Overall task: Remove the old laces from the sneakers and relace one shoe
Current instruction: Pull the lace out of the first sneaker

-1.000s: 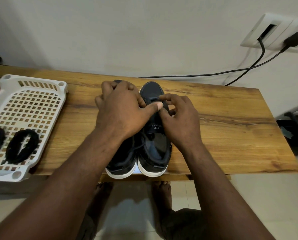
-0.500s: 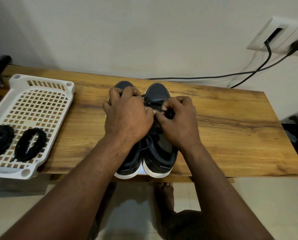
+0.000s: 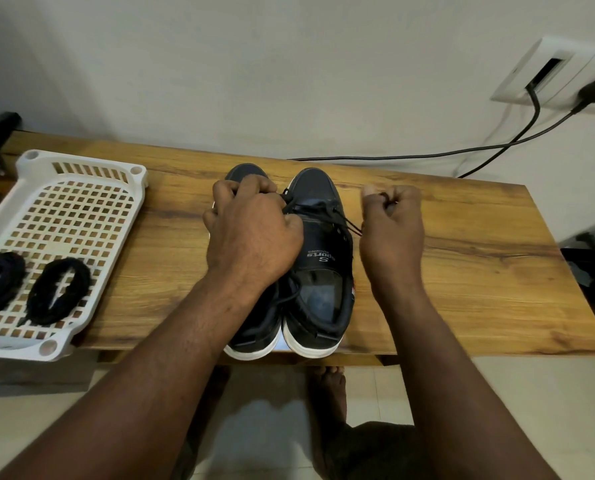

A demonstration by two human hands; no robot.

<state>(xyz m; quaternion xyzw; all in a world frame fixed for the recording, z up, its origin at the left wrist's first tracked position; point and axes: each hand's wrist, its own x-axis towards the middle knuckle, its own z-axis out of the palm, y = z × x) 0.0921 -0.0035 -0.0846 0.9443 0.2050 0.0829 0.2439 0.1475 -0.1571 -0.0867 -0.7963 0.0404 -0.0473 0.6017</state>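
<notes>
The left shoe [image 3: 251, 327] and right shoe [image 3: 323, 271] sat side by side at the near edge of the table [image 3: 479, 271], toes pointing away. The right hand [image 3: 391, 230] was just right of the right shoe, knuckles up, fingers curled tight pinching the lace [image 3: 341, 220], which ran taut back to the eyelets. The left hand [image 3: 251, 233] lay over the left shoe, fingers curled around the lace's other end.
</notes>
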